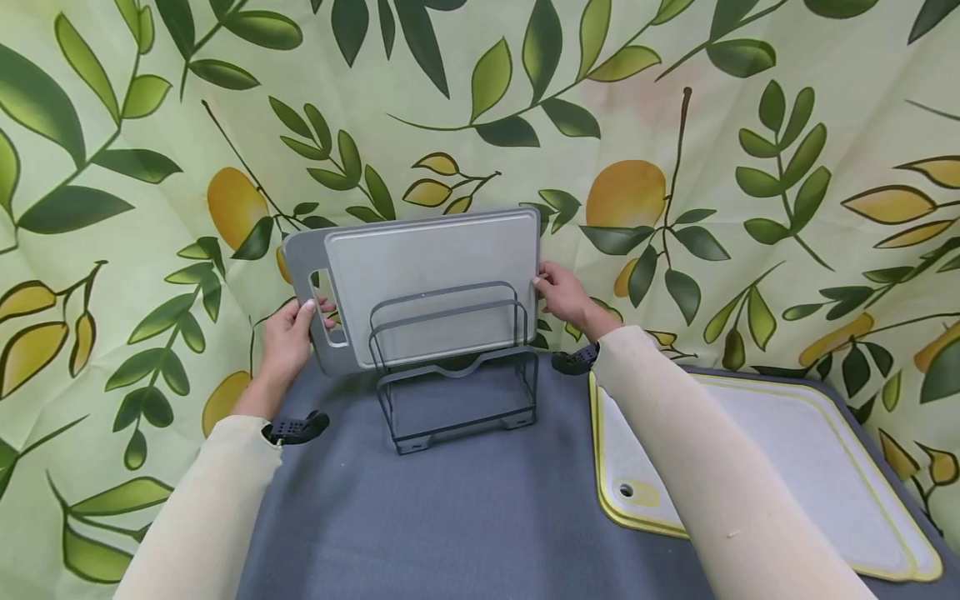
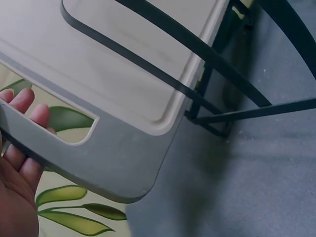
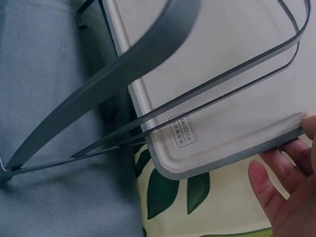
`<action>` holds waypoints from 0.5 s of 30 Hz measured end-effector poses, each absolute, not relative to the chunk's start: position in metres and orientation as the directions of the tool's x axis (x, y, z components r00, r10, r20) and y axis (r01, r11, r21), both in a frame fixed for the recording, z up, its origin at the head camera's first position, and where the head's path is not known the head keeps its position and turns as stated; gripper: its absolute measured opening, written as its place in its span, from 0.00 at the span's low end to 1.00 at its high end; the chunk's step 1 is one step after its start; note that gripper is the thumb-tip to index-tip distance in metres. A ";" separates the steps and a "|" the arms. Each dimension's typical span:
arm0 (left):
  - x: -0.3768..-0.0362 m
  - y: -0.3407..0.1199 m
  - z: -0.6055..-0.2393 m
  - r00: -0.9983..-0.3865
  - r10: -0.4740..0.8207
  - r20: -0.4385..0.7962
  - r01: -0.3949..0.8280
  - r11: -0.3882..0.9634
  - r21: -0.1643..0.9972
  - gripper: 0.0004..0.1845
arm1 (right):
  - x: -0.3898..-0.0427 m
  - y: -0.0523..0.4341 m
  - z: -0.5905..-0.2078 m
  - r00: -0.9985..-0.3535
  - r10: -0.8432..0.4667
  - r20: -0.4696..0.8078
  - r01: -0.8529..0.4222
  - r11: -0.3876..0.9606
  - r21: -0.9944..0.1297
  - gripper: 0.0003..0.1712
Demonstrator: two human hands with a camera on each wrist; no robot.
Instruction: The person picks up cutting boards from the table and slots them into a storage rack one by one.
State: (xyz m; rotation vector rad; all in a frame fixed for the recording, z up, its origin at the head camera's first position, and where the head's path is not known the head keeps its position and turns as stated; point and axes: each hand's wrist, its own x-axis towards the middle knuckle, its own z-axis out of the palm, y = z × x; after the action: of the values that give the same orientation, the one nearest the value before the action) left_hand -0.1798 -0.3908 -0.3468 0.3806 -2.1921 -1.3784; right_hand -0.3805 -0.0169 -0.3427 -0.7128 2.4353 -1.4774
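1. A rectangular grey plastic cutting board (image 1: 427, 279) with rounded corners, a paler matte centre panel framed by a shallow groove and a darker grey rim stands on its long edge behind the divider loops of a dark grey metal wire rack (image 1: 457, 367).
2. The left hand (image 1: 288, 337) grips the board's darker handle end: its fingers pass through the rounded oblong handle slot, and in the left wrist view two fingertips (image 2: 22, 101) show through that slot, curled round the bar of the handle.
3. The right hand (image 1: 562, 296) holds the opposite short edge, thumb on the near face and fingers behind, pinching the rim; the right wrist view shows fingers (image 3: 276, 192) under the board's smooth grey border.
4. The rack has thin arched loops of flat metal strip rising from a rectangular base frame, and it rests on a blue-grey felt-like mat (image 1: 450, 517).
5. A small embossed label sits near one corner of the board's pale panel in the right wrist view; its lettering is too small to read.
6. A second, white plastic cutting board with a yellow-green rim (image 1: 787, 467) and a round hanging hole lies flat on the mat to the right, well apart from the rack.
7. A creased cloth printed with green leaves and yellow lemons (image 1: 675, 150) covers the surface beyond.
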 end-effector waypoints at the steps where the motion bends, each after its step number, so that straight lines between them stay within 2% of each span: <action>1: -0.180 -0.391 -0.348 -0.829 -0.492 0.265 0.022 0.446 0.895 0.25 | -0.381 -0.017 -0.344 -0.863 -0.500 0.074 -0.298 0.386 -0.873 0.20; 9: -0.179 -0.391 -0.356 -0.834 -0.507 0.218 -0.057 0.473 0.879 0.28 | -0.382 -0.016 -0.356 -0.858 -0.507 0.082 -0.316 0.395 -0.863 0.19; 15: -0.179 -0.391 -0.360 -0.835 -0.508 0.212 -0.060 0.468 0.882 0.27 | -0.382 -0.016 -0.360 -0.853 -0.519 0.059 -0.292 0.380 -0.878 0.18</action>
State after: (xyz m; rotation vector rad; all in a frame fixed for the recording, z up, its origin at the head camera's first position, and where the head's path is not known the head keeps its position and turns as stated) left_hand -0.1794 -0.3908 -0.3603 0.4730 -2.2703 -1.3380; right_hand -0.3818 -0.0160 -0.3596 -0.7229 2.4133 -1.4636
